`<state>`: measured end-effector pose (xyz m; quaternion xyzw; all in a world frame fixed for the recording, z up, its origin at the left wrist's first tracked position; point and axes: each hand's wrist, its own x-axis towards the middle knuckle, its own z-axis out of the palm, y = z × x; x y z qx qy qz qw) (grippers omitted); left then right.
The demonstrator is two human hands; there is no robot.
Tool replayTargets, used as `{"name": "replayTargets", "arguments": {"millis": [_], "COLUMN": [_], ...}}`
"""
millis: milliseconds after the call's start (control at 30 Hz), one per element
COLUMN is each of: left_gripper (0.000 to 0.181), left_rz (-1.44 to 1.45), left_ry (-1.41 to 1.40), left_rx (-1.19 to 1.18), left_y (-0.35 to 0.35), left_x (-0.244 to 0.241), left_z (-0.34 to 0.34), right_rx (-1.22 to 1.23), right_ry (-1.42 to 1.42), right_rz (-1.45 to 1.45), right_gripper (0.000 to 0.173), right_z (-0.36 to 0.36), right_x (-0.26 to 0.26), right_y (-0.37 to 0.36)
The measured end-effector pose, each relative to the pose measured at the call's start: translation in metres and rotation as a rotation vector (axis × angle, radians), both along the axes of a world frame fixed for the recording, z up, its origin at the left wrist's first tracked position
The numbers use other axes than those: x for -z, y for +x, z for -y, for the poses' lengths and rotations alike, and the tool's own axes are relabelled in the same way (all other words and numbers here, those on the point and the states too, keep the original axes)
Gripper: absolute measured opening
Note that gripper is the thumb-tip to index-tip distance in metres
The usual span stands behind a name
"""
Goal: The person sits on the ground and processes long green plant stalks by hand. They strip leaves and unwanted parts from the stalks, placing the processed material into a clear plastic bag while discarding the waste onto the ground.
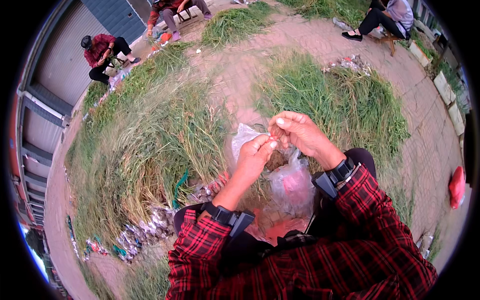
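Observation:
Between the fingertips of both hands is a small piece of thin red plastic film, gathered around something brown that the fingers partly hide. My left hand pinches the film's lower edge between thumb and forefinger. On the other side, my right hand grips its upper part with curled fingers. Beneath them lies a clear plastic bag containing a brown clump that looks like soil. Nearer my lap rests another clear bag with pink plastic inside. Reddish plastic sheeting is spread between my legs.
Long-stemmed grassy plants are heaped at the left, many with plastic-wrapped root ends. Another green heap lies ahead right. People sit at the far left, far middle and far right. A red bag is at the right.

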<state>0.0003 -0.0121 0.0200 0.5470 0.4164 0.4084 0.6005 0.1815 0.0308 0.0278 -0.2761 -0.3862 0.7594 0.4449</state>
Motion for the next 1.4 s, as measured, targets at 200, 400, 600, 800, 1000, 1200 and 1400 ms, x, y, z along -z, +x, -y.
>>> {"name": "replayTargets", "arguments": {"millis": [200,400,600,800,1000,1200,1400], "left_gripper": [0.017,0.02,0.022,0.018,0.017,0.024,0.028], "left_rz": [-0.042,0.016,0.012,-0.113,-0.254,0.284,0.619], "left_ry": [0.017,-0.05,-0.037,0.098,0.113,-0.212,-0.423], "left_rx": [-0.066,-0.123,-0.053,-0.137,-0.129,0.023,0.25], "left_y": [0.002,0.003,0.005,0.007,0.01,0.005,0.001], "left_x": [0.003,0.006,0.001,0.004,0.007,0.006,-0.005], "left_z": [0.005,0.004,0.004,0.005,0.003,0.002,0.002], "right_rx": [-0.052,-0.134,-0.117,-0.042,-0.008,-0.148,-0.197], "right_ry": [0.032,0.065,0.184,0.155,0.229,0.097,0.206], "right_rz": [0.013,-0.054,0.108,0.184,0.294,-0.077,-0.027], "right_gripper": [0.024,0.035,0.027,0.019,0.019,0.028,0.031], "right_z": [-0.002,0.003,0.002,0.006,0.001,-0.001,0.0], "right_x": [0.003,-0.007,-0.008,-0.01,0.001,-0.003,-0.008], "right_y": [0.004,0.001,0.001,-0.002,0.001,0.003,0.006]}}
